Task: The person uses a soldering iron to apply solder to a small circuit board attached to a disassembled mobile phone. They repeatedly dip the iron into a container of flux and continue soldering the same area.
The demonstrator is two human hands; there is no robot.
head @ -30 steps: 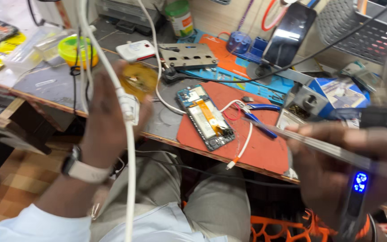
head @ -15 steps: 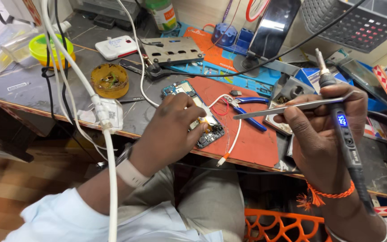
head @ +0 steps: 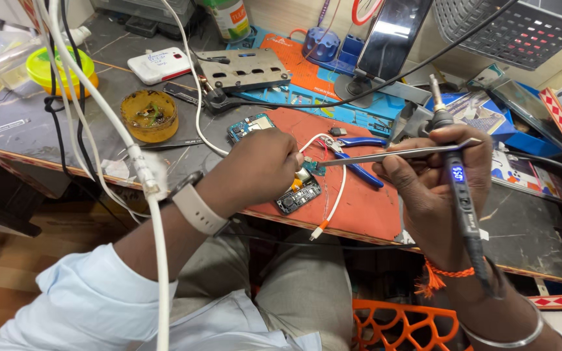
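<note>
Phone board point(head: 297, 188) mostly hidden under left hand point(head: 255, 172).

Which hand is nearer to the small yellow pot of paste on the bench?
The left hand. It rests on the opened phone, just to the right of the yellow pot. The right hand holds tweezers and a soldering iron farther right.

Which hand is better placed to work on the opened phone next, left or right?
Probably the right hand: it holds both tweezers and soldering iron, tweezer tips near the opened phone. The left hand already rests on the phone, steadying it.
</note>
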